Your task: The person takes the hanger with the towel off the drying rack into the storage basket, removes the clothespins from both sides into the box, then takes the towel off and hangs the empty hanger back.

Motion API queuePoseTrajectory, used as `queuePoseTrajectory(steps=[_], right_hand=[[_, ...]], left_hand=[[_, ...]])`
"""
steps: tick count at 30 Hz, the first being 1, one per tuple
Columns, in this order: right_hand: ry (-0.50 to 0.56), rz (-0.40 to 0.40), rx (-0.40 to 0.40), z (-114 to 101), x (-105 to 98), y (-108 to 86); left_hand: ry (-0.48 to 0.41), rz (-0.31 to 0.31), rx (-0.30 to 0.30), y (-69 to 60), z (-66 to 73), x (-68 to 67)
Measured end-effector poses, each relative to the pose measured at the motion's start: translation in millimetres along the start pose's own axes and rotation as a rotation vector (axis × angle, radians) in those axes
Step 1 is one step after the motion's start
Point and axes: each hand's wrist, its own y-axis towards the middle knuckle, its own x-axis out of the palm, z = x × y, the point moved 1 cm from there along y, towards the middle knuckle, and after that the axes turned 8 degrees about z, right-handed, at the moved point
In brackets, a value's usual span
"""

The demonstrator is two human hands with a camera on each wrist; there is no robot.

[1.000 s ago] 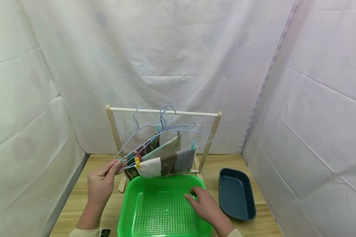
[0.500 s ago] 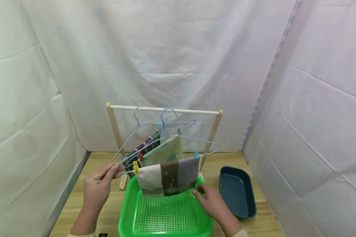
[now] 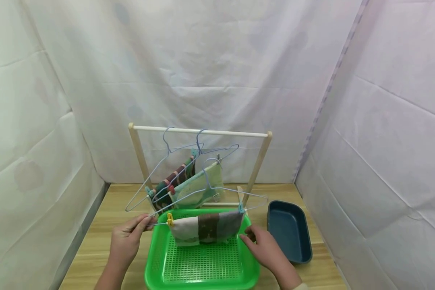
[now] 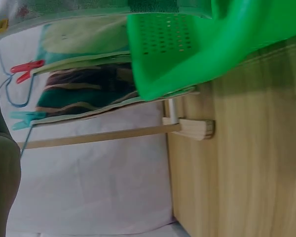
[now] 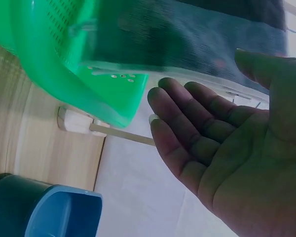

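My left hand (image 3: 127,239) pinches the left end of a blue wire hanger (image 3: 209,186), its hook standing free of the rail. From its lower bar hangs a white, brown and grey cloth (image 3: 207,229), held by a yellow clothespin (image 3: 170,220) and a teal clothespin (image 3: 241,208). Beneath the cloth stands a green perforated basket (image 3: 153,257). My right hand (image 3: 264,243) hovers beside the cloth's lower right corner above the basket's right rim. In the right wrist view, its loosely bent fingers (image 5: 175,143) hold nothing. The left fingertips' grip is out of frame in the left wrist view.
Behind the basket stands a wooden rack with a white rail (image 3: 239,133). Two hangers on it carry a dark striped cloth (image 3: 179,174) and a pale green cloth (image 3: 213,179). A dark blue tub (image 3: 289,233) sits at the right. White curtains enclose the table.
The hanger has come away from the rail, down and toward me, with its cloth now over the basket. My left hand has lowered; my right hand has shifted slightly right.
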Motion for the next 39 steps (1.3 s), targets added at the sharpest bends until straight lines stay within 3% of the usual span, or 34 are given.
queuePoseTrajectory(steps=[4, 9, 16, 22, 25, 30, 39], right_hand=[[0.003, -0.007, -0.011, -0.8, -2.3, -2.7], [0.02, 0.02, -0.046, -5.4, -4.8, -6.3], [-0.016, 0.187, -0.093, -15.1, -9.0, -3.3], [-0.149, 0.417, -0.346, -19.5, -9.2, 1.7], [-0.211, 0.48, -0.454, -22.3, -9.6, 7.4], [-0.298, 0.476, -0.545, -25.3, -7.5, 17.1], [-0.345, 0.433, -0.578, -25.0, -3.1, 28.3]], left_hand=[[-0.024, -0.028, -0.003, -3.8, -12.0, -0.8], [-0.026, -0.015, -0.042, -5.9, -21.1, -2.5], [0.016, -0.028, -0.094, -5.2, -31.4, -3.6], [0.062, -0.038, -0.128, -5.7, -33.4, -1.7], [0.08, -0.04, -0.127, -6.1, -33.5, -1.5], [0.078, -0.057, -0.12, -5.4, -35.2, -2.1], [0.077, -0.088, -0.121, -5.7, -40.0, -2.6]])
